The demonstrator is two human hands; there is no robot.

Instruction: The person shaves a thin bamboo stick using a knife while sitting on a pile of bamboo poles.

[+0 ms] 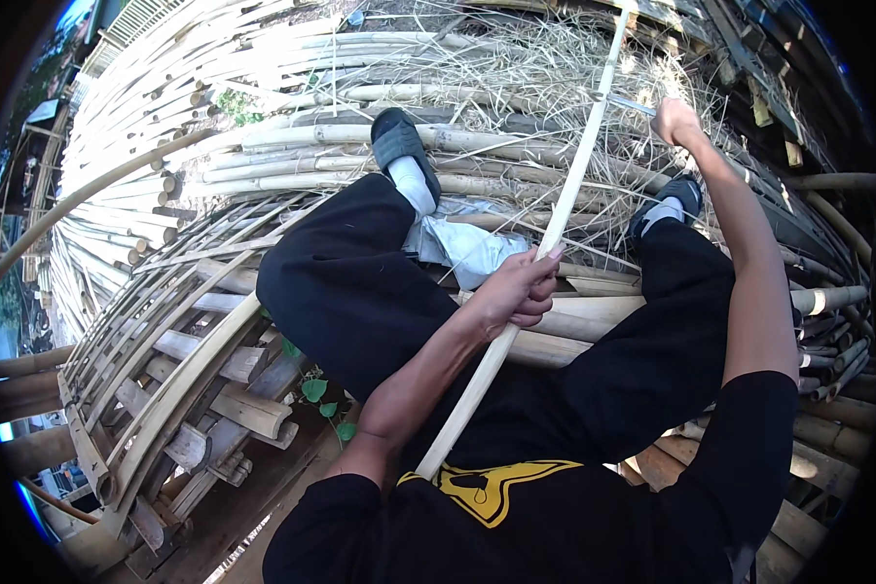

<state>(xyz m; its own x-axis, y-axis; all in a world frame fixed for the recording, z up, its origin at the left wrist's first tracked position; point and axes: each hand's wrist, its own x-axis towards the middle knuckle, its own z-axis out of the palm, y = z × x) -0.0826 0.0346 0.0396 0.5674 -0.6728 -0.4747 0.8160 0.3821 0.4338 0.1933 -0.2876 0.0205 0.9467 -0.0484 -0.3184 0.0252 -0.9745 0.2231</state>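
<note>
A long pale bamboo strip [576,175] runs slantwise from against my shirt, over my lap, to the far upper right. My left hand [518,290] is wrapped round it near its middle, above my knees. Stretched out ahead, my right hand [676,123] is closed round a knife [633,103]. Its handle is hidden in my fist. The narrow metal blade points left and meets the strip near its far part; whether it cuts in there cannot be made out.
Bamboo poles [311,134] cover the ground ahead, with thin shavings [516,73] heaped around the strip's far end. A white plastic sheet [472,248] lies between my feet. Split bamboo pieces [248,409] are stacked at my left. More poles [837,297] lie at the right.
</note>
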